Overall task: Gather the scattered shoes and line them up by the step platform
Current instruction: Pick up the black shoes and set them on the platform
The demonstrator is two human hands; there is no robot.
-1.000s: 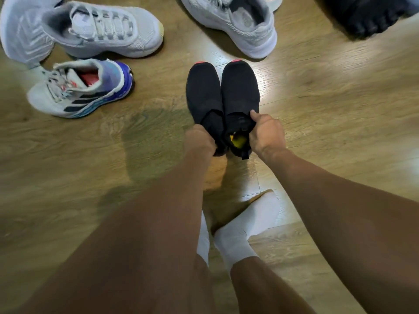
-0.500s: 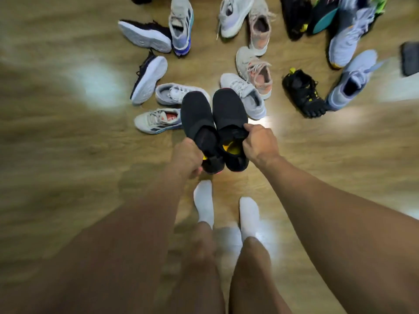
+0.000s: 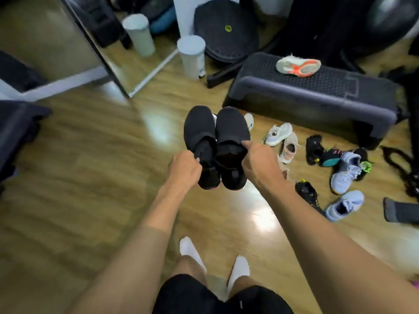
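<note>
Plain black shoes [image 3: 231,128] at centre; white sole [image 3: 298,67] with orange pattern, upper right; dark grey studded step platform [image 3: 317,96]; honey-brown wood-grain floor [image 3: 90,177].

Both bare arms [image 3: 158,214] reach forward. The left hand [image 3: 184,168] grips one black fabric slip-on shoe [image 3: 198,130]; the right hand [image 3: 258,164] apparently pinches the other black shoe [image 3: 231,130] at its collar.

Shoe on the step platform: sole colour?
The shoe on the step platform shows a whitish sole with orange patches; head view.
</note>
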